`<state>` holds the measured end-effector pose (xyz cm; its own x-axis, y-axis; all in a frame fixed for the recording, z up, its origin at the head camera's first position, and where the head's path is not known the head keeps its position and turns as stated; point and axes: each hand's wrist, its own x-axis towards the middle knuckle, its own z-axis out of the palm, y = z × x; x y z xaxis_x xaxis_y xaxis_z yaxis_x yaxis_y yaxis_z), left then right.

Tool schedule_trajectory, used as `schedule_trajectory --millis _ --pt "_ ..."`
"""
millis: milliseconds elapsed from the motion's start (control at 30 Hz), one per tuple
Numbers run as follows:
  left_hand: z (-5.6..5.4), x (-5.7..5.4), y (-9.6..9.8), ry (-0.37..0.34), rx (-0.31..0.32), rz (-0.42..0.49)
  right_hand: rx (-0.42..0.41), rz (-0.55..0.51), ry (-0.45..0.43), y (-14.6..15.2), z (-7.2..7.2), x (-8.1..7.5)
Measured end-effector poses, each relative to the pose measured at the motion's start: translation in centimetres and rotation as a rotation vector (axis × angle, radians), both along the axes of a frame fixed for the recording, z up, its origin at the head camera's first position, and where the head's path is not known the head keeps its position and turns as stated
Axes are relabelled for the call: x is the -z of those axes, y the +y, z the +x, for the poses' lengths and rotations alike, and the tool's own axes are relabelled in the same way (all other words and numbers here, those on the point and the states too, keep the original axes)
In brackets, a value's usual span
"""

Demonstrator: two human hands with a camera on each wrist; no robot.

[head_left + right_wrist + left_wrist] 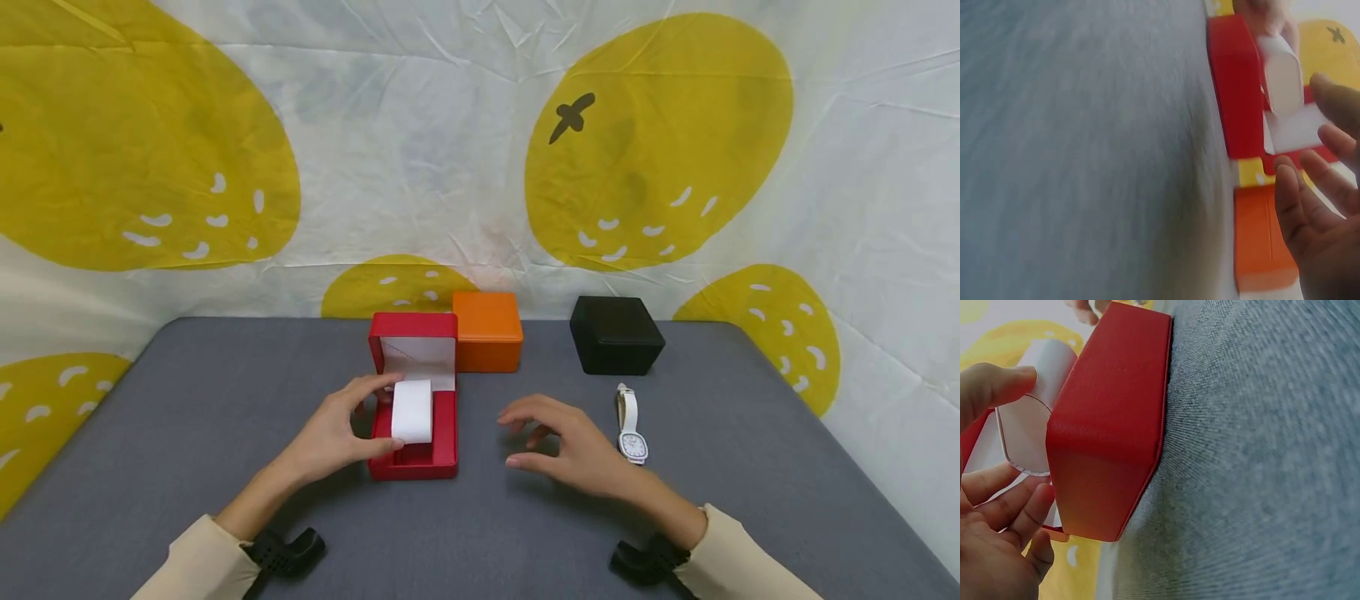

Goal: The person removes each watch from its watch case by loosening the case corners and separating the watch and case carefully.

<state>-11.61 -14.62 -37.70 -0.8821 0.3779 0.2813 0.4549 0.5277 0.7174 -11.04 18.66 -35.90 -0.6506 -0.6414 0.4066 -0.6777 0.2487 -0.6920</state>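
"Cream cloth is seen first at the left, on a sleeve (197, 567). What is held beyond it?"

"A white cushion (413, 412) is pinched by the left hand (333, 437), the thumb set at its near end and fingers at its far end."

"How is the cushion turned?"

"Its longer span is laid from near to far, with the rounded flat faces pointed left and right. It is held over the base of the red box (446, 442), whose lid (412, 324) is raised at the back. Whether it is seated inside cannot be told."

"And further right?"

"An orange box (487, 329) is placed behind, beside the lid. Nothing is held by the right hand (573, 450); its bent fingers and thumb are spread well apart. A black box (617, 335) is set beyond, and a white watch (631, 425) is laid lengthwise from near to far, dial nearest."
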Motion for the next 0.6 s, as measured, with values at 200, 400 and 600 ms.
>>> schedule_trajectory --millis 200,400,600 --pt "0.1 0.1 -0.1 -0.018 -0.009 0.009 0.004 0.065 -0.112 -1.7 -0.9 1.6" --pt "-0.1 0.4 -0.2 -0.046 -0.023 -0.010 0.009 0.077 -0.109 -3.6 -1.1 1.9" --pt "-0.1 0.4 -0.2 -0.053 -0.028 -0.006 0.022 0.038 -0.129 -5.0 -1.3 2.3"
